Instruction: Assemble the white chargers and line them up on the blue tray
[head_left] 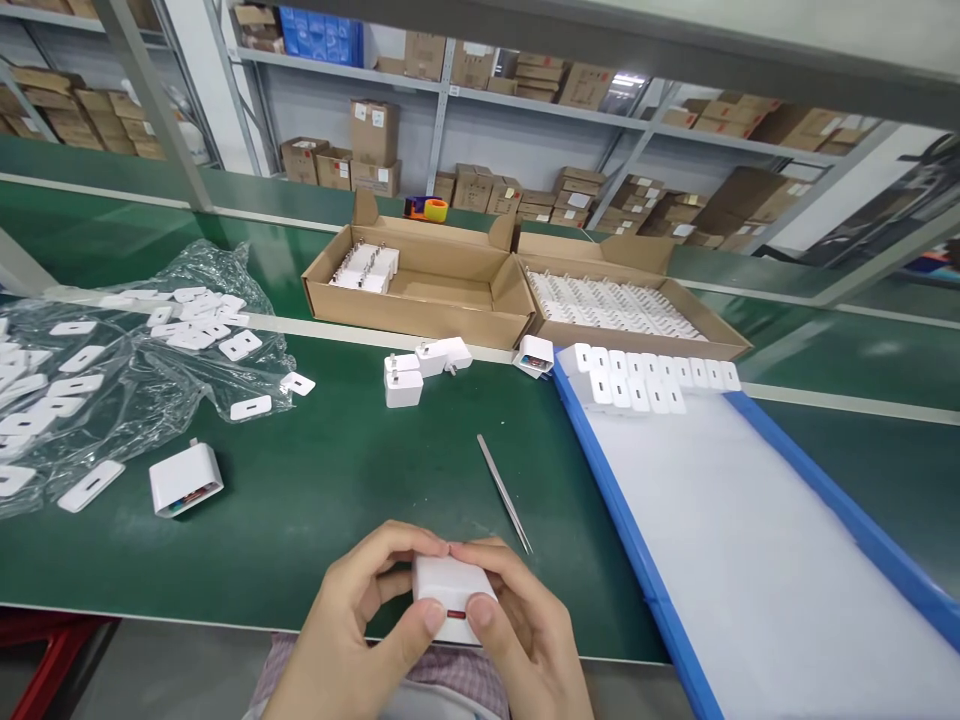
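Observation:
Both of my hands hold one white charger body (448, 590) at the near edge of the green table (337, 490). My left hand (352, 630) grips its left side, thumb pressed on the front face by a small red port. My right hand (525, 630) grips the right side, thumb on the same face. Metal tweezers (504, 492) lie on the mat just beyond my right hand. An open charger shell (186, 478) with visible insides sits to the left. Small white cover plates (75, 385) are spread over a clear plastic bag (142, 390).
Three loose chargers (420, 368) and another (534, 355) lie mid-table. Two cardboard boxes stand behind: the left box (420, 290) nearly bare, the right box (622, 305) full of chargers. A blue-edged white tray (720, 540) at right carries rows of chargers (645, 378). Shelves of cartons fill the background.

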